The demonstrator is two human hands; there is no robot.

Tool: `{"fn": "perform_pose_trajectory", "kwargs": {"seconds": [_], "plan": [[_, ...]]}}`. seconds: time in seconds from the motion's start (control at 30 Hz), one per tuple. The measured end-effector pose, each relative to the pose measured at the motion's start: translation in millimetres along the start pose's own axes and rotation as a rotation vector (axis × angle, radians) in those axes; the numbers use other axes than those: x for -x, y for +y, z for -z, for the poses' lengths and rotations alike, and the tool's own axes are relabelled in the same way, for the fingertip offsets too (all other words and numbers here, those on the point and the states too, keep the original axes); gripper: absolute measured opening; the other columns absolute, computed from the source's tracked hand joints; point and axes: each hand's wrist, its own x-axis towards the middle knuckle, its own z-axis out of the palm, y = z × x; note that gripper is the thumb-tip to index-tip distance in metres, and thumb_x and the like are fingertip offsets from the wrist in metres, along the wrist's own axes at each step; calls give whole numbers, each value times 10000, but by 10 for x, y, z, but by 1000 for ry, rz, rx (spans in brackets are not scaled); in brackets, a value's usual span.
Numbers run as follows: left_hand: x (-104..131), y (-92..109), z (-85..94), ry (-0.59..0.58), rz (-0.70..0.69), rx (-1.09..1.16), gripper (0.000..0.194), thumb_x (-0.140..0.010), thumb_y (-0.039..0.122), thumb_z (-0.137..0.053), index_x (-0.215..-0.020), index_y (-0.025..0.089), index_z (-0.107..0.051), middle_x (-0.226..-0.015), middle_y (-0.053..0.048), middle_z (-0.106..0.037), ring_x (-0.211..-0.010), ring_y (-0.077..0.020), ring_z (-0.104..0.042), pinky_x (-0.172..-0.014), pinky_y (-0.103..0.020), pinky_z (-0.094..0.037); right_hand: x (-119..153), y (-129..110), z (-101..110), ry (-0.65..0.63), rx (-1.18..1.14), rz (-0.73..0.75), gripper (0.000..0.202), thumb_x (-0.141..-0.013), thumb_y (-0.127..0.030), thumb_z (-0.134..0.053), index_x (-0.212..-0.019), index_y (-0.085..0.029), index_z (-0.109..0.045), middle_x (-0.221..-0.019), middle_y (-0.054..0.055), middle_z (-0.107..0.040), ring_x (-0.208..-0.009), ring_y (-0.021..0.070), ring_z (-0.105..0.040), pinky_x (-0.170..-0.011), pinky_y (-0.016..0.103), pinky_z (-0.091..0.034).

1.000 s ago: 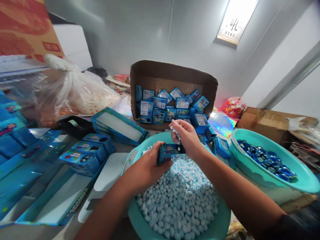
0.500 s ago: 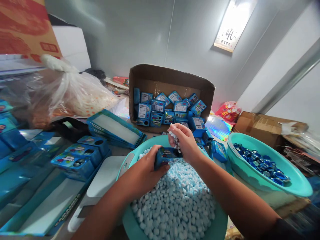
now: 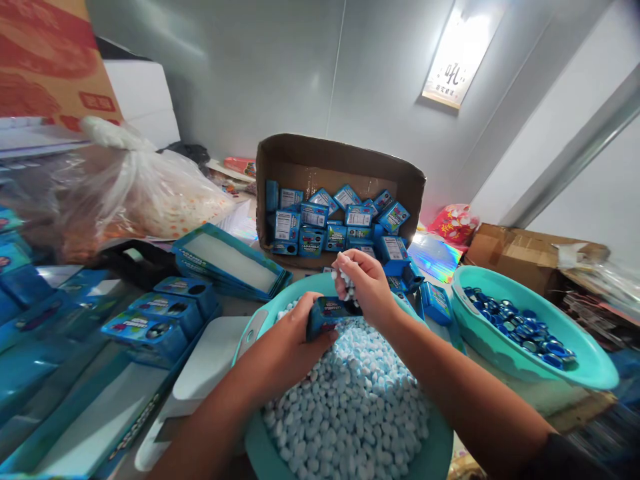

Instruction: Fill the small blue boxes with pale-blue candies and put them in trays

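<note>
My left hand point(image 3: 295, 337) is closed around a small blue printed box point(image 3: 325, 313), held tilted over a turquoise basin point(image 3: 443, 447). Pale blue and white candies point(image 3: 350, 407) fill much of the basin. Right beside the box, my right hand point(image 3: 367, 287) has its fingers closed on a handful of white candies point(image 3: 348, 285), some showing between the fingers just above the box's dark round opening. Behind both hands, an open cardboard carton point(image 3: 340, 150) holds several blue boxes point(image 3: 360, 215).
At right, a second turquoise basin point(image 3: 595, 353) holds blue metallic lids point(image 3: 523, 327). Blue boxes point(image 3: 150, 330) in a tray and a white scale point(image 3: 213, 353) are at left. A knotted plastic bag point(image 3: 165, 193) lies behind them, with a brown box point(image 3: 520, 257) at the back right.
The view has shifted slightly. My right hand has closed in a little on the candies above the box; my left hand keeps the same hold.
</note>
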Motion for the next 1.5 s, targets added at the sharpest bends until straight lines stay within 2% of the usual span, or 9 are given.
{"fn": "perform_pose_trajectory", "kwargs": {"seconds": [0.17, 0.33, 0.53, 0.7, 0.87, 1.1, 1.27, 1.5], "plan": [[-12, 12, 5, 3, 2, -47, 336, -877, 380, -587, -1194, 284, -533, -1029, -7, -697, -941, -241, -660, -771, -327, -506, 6, -7, -3, -26, -2, 47, 335, -868, -489, -659, -729, -194, -581, -506, -51, -535, -431, 81, -454, -461, 218, -361], [1, 13, 5, 2, 40, -57, 282, -891, 412, -565, -1140, 280, -553, -921, 0, -678, -845, -228, -649, -693, -304, -486, 8, -10, 0, -38, -22, 52, 349, -872, -498, -656, -722, -192, -581, -512, -51, -540, -431, 83, -467, -454, 215, -348], [9, 24, 19, -2, 41, -107, 236, -910, 406, -540, -1117, 295, -527, -931, 16, -660, -866, -223, -622, -758, -324, -462, 21, -35, -4, -44, -19, 49, 361, -873, -505, -655, -707, -194, -573, -520, -49, -544, -438, 83, -470, -463, 214, -352], [-4, 32, 23, -11, 53, -134, 271, -909, 412, -534, -1140, 272, -508, -943, 0, -649, -875, -226, -613, -763, -326, -447, 25, -43, -2, -57, -29, 49, 341, -884, -483, -649, -723, -187, -592, -522, -48, -544, -444, 81, -471, -459, 209, -359], [-11, 27, 25, -21, 80, -140, 267, -912, 400, -536, -1150, 282, -505, -936, 30, -650, -862, -198, -615, -757, -298, -437, 19, -41, -3, -80, -15, 60, 347, -883, -487, -646, -733, -179, -594, -509, -54, -547, -435, 73, -463, -461, 204, -356], [-17, 10, 24, -29, 51, -142, 251, -920, 385, -535, -1153, 297, -508, -938, 47, -654, -850, -184, -615, -737, -274, -430, 27, -52, -13, -80, -7, 26, 362, -869, -509, -651, -740, -176, -591, -517, -57, -551, -429, 69, -461, -450, 201, -340], [-21, -6, 18, -30, 42, -122, 314, -917, 390, -542, -1217, 307, -497, -987, 44, -664, -908, -192, -621, -785, -278, -443, 27, -42, -15, -84, -33, 37, 382, -853, -525, -665, -719, -177, -584, -504, -53, -549, -439, 76, -469, -475, 212, -372], [-13, -10, 31, -45, 18, -123, 305, -927, 443, -531, -1189, 288, -516, -1005, 25, -676, -921, -214, -632, -784, -293, -449, -7, -7, 4, -50, -165, -41, 341, -855, -448, -670, -673, -172, -586, -492, -35, -555, -443, 79, -479, -468, 202, -357]]}}
